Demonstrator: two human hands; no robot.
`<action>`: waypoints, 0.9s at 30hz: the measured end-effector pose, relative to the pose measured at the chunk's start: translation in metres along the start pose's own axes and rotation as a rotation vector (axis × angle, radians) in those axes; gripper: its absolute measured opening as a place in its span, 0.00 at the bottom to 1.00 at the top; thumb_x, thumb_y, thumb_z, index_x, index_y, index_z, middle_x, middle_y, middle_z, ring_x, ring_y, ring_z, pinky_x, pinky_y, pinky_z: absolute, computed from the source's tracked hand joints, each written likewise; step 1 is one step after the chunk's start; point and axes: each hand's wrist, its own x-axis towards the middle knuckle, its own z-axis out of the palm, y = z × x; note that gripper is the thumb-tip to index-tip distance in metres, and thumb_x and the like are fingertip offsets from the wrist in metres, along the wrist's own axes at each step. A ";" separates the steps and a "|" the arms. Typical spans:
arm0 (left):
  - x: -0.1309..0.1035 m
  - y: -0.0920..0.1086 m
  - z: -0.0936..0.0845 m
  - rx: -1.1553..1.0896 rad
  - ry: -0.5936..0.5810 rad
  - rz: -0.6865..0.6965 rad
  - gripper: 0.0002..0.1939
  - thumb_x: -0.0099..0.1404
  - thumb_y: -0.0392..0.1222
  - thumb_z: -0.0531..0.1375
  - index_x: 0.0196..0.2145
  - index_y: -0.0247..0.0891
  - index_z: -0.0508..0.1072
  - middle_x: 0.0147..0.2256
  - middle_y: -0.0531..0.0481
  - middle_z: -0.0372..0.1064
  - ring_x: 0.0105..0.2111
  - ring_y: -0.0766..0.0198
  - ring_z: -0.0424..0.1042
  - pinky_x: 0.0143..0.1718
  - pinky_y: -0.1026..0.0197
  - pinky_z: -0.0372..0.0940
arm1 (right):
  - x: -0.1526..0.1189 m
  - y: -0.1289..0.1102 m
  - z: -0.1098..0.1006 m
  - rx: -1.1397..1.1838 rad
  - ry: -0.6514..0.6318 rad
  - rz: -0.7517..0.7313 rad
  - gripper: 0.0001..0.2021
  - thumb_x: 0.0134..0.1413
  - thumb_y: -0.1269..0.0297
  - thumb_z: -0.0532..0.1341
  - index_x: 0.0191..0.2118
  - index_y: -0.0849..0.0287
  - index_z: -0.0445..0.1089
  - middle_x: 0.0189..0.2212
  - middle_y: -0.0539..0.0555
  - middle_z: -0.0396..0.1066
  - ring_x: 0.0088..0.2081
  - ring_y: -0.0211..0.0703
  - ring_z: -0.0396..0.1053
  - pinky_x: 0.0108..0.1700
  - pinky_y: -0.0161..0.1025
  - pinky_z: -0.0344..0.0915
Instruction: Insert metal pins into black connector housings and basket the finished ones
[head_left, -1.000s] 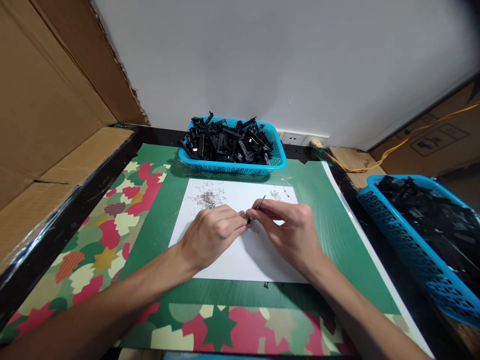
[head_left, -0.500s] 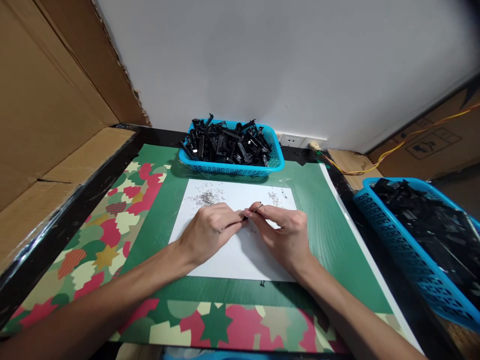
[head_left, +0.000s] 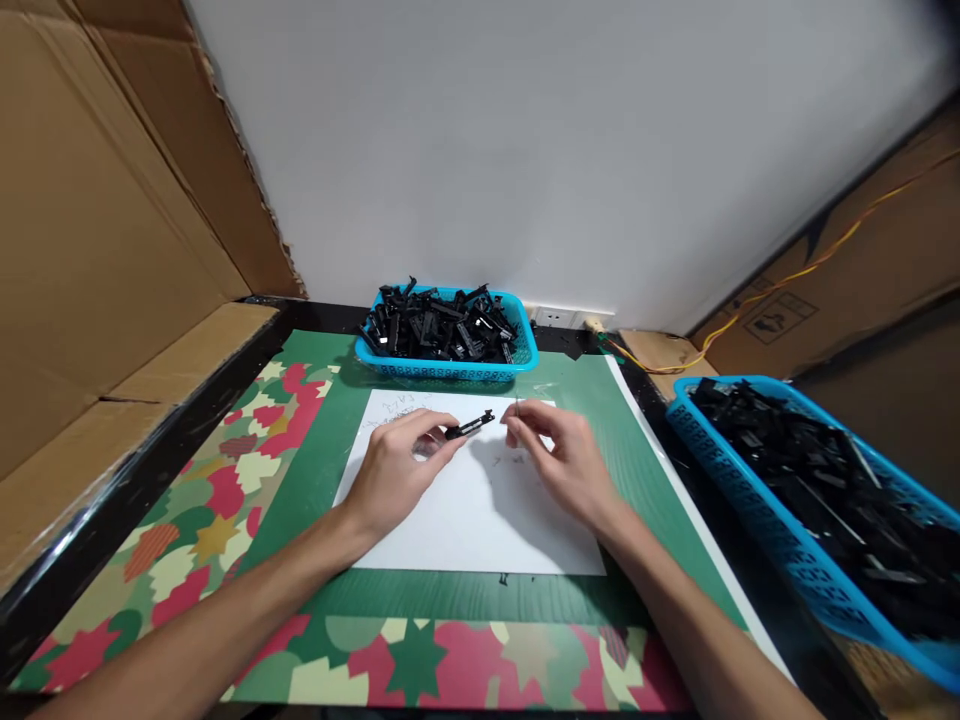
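Above the white sheet of paper (head_left: 465, 520), my left hand (head_left: 397, 460) pinches a narrow black plastic part (head_left: 472, 426) by its left end. The part's free end tilts slightly up to the right, and a pale or metallic strip shows along it. My right hand (head_left: 559, 450) is just to the right, apart from the part, with thumb and forefinger pressed together. Something thin sticks up at its fingertips, too small to name. Small wire-like metal pieces (head_left: 397, 408) lie at the sheet's far left, partly behind my left hand. A few more bits lie under my right hand.
A blue basket (head_left: 450, 370) heaped with black plastic parts stands at the back by the wall. Another blue basket (head_left: 757, 535) of black pieces is at the right. Cardboard (head_left: 97, 220) walls the left side. Yellow and red wires (head_left: 712, 350) run from a wall socket.
My hands have drawn apart; before, their fingertips met around the part. The black part now shows in my left hand. The view has shifted slightly, so the baskets sit lower and further left.
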 end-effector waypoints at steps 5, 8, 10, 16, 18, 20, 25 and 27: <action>0.004 -0.001 0.000 -0.186 0.001 -0.176 0.09 0.77 0.48 0.60 0.48 0.41 0.69 0.40 0.48 0.79 0.36 0.61 0.80 0.38 0.60 0.76 | -0.004 -0.003 -0.013 -0.196 -0.324 -0.047 0.10 0.72 0.72 0.56 0.44 0.57 0.75 0.38 0.54 0.77 0.40 0.44 0.71 0.44 0.41 0.64; 0.004 -0.001 0.000 -0.258 0.008 -0.241 0.10 0.78 0.49 0.58 0.49 0.42 0.64 0.39 0.49 0.77 0.34 0.63 0.78 0.39 0.60 0.73 | -0.005 -0.005 -0.006 -0.230 -0.375 -0.029 0.04 0.68 0.69 0.64 0.43 0.56 0.78 0.34 0.52 0.75 0.37 0.43 0.69 0.44 0.40 0.62; 0.004 0.000 0.000 -0.277 0.005 -0.271 0.11 0.78 0.50 0.58 0.48 0.42 0.64 0.38 0.50 0.76 0.35 0.63 0.76 0.40 0.60 0.71 | -0.005 -0.003 0.001 -0.236 -0.389 -0.018 0.02 0.66 0.68 0.67 0.42 0.56 0.79 0.33 0.51 0.74 0.37 0.42 0.68 0.44 0.40 0.61; 0.006 0.004 -0.004 -0.343 -0.058 -0.328 0.11 0.77 0.50 0.58 0.51 0.43 0.70 0.39 0.51 0.72 0.35 0.63 0.71 0.40 0.60 0.67 | -0.003 0.001 0.007 -0.184 -0.421 0.031 0.05 0.67 0.72 0.65 0.38 0.56 0.77 0.34 0.51 0.75 0.38 0.43 0.68 0.44 0.40 0.60; 0.006 0.005 -0.004 -0.354 -0.093 -0.353 0.12 0.78 0.50 0.58 0.52 0.43 0.74 0.41 0.50 0.72 0.34 0.64 0.69 0.38 0.60 0.65 | -0.003 0.000 0.004 -0.151 -0.406 0.065 0.05 0.68 0.70 0.64 0.38 0.56 0.76 0.35 0.52 0.75 0.39 0.44 0.68 0.44 0.40 0.60; 0.006 0.007 -0.004 -0.369 -0.121 -0.377 0.15 0.78 0.50 0.57 0.55 0.44 0.76 0.42 0.49 0.72 0.34 0.64 0.68 0.37 0.60 0.64 | -0.002 0.000 0.000 -0.113 -0.382 0.096 0.05 0.69 0.68 0.63 0.39 0.56 0.75 0.36 0.52 0.75 0.39 0.44 0.69 0.43 0.40 0.61; 0.004 0.013 -0.004 -0.384 -0.180 -0.370 0.16 0.79 0.50 0.56 0.57 0.46 0.78 0.47 0.48 0.71 0.34 0.65 0.67 0.38 0.59 0.63 | 0.000 0.000 -0.009 0.069 -0.336 0.175 0.07 0.71 0.62 0.62 0.39 0.57 0.74 0.37 0.53 0.75 0.39 0.45 0.69 0.42 0.40 0.62; 0.002 0.015 -0.005 -0.374 -0.221 -0.371 0.17 0.80 0.50 0.55 0.58 0.47 0.78 0.46 0.49 0.71 0.34 0.64 0.67 0.39 0.59 0.62 | 0.001 0.000 -0.009 0.224 -0.310 0.214 0.09 0.70 0.59 0.63 0.39 0.57 0.73 0.35 0.52 0.72 0.37 0.43 0.67 0.41 0.40 0.61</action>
